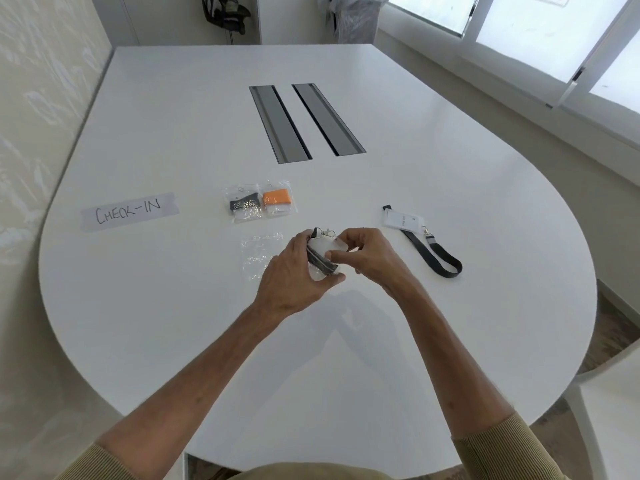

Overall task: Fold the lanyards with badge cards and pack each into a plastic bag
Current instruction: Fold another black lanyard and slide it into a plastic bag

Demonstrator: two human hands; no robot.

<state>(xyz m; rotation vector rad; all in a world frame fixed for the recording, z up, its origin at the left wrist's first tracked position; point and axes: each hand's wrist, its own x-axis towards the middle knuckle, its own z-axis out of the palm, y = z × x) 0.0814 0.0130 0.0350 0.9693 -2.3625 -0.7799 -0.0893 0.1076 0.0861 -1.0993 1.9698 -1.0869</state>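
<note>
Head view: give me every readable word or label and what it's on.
"CHECK-IN": handwritten on the tape strip stuck to the table.
Print on the loose badge card at right: too small to read.
On the held card: no text shows.
On the window notice: too blurred to read.

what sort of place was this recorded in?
Probably an office meeting room, used for event check-in prep: a big white conference table with two cable hatches in its top, a tape label reading CHECK-IN, and bagged lanyards.
</note>
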